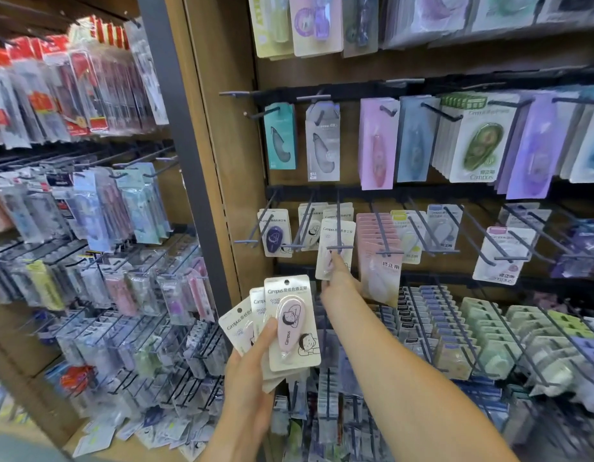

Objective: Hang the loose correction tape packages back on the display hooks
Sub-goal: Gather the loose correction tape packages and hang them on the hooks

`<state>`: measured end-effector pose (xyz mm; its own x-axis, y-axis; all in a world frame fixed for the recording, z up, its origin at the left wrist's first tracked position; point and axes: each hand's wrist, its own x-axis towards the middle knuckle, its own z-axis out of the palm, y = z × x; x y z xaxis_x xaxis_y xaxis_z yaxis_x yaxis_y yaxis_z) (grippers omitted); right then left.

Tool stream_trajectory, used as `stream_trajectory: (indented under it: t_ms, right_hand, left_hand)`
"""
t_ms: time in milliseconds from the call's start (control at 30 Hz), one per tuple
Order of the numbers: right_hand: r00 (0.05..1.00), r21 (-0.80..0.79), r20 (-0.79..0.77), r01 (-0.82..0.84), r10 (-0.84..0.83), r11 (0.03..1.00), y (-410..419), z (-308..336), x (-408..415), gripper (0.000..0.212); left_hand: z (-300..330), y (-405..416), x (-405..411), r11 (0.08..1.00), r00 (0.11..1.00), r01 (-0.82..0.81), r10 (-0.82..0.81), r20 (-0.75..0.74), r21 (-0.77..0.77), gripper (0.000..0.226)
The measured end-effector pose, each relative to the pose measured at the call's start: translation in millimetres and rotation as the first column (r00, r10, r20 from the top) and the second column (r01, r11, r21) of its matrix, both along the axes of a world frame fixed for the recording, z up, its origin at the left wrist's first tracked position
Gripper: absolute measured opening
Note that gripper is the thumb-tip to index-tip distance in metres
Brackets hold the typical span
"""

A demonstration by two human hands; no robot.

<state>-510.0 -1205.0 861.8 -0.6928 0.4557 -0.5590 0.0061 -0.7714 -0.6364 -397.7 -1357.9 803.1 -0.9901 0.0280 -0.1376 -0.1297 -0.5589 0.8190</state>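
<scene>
My left hand (252, 365) grips a fanned stack of several white correction tape packages (293, 323); the front one shows a pink dispenser. My right hand (339, 281) reaches up to the second hook row and pinches the lower part of one white package (335, 235). That package hangs at the front end of a dark display hook (339, 248), slightly tilted. The fingertips are partly hidden behind the card. More of the same white packages (310, 225) hang further back on neighbouring hooks.
Pegboard rows of other correction tapes fill the wall: a pink stack (379, 241) right of my right hand, a green one (479, 141) above, and dense rows below. A wooden post (208, 161) divides this bay from the pen display (72, 95) on the left.
</scene>
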Motion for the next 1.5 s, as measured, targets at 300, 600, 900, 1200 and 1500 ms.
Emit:
stream_trajectory:
  t_ms: [300, 600, 900, 1200, 1500]
  right_hand:
    - [0.992, 0.031, -0.013, -0.123, 0.124, 0.992, -2.1, -11.2, 4.7, 0.052]
    - [0.888, 0.678, -0.175, -0.204, 0.425, 0.706, -3.7, -43.8, 138.0, 0.031]
    - [0.892, 0.669, -0.303, -0.050, 0.334, 0.741, 19.5, -33.2, 120.6, 0.030]
    - [0.891, 0.647, -0.280, -0.099, 0.357, 0.756, 17.0, -33.8, 106.6, 0.025]
    - [0.984, 0.355, -0.097, -0.107, 0.150, 0.929, 15.5, -34.0, 50.6, 0.029]
  left_hand:
    - [0.1, 3.5, 0.5, 0.999, 1.000, 0.022, -0.022, -0.001, 0.030, 0.051]
    - [7.3, 38.1, -7.1, 0.999, 0.999, 0.048, -0.048, 0.025, 0.000, 0.044]
    - [14.6, 37.0, -18.3, 1.000, 0.999, 0.018, -0.019, -0.049, -0.013, 0.038]
    - [8.0, 35.4, -15.3, 0.993, 0.993, -0.115, 0.115, -0.011, 0.001, 0.027]
    - [1.2, 25.3, -12.6, 0.990, 0.990, -0.138, 0.138, 0.011, 0.021, 0.047]
